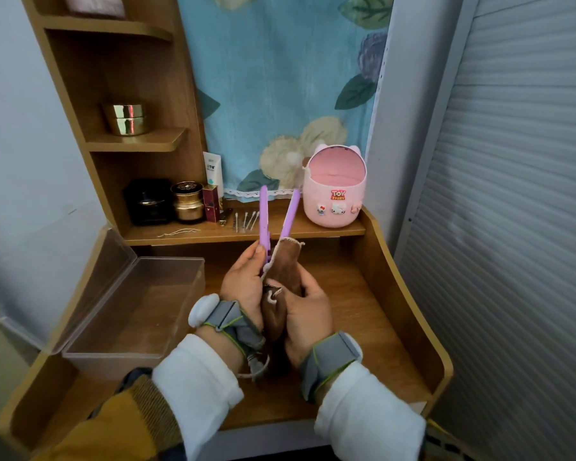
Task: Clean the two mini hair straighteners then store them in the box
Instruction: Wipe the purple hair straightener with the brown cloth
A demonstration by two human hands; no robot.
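A: Start with what's nearest. Your left hand (pixel 243 281) pinches the lower end of one arm of the slim purple plastic mini hair straightener (pixel 290 212), thumb on top.

B: And your right hand (pixel 308 311) is curled round a brown suede-like cloth (pixel 286 261), which wraps the base of the other arm. The two arms stand apart in a V, tips pointing up and away from you.

A: You hold it all above the brown wooden counter (pixel 373 344) and not resting on it. A pale cord with a plug (pixel 256 362) hangs below your left wrist.

B: To your left on the counter sits the clear rectangular plastic box (pixel 113 361), its hinged lid thrown open.

A: Farther back, the low wooden shelf (pixel 313 229) carries a few white cotton swabs (pixel 246 220) and, at the right, a round pink plastic bin (pixel 313 201) with cartoon stickers.
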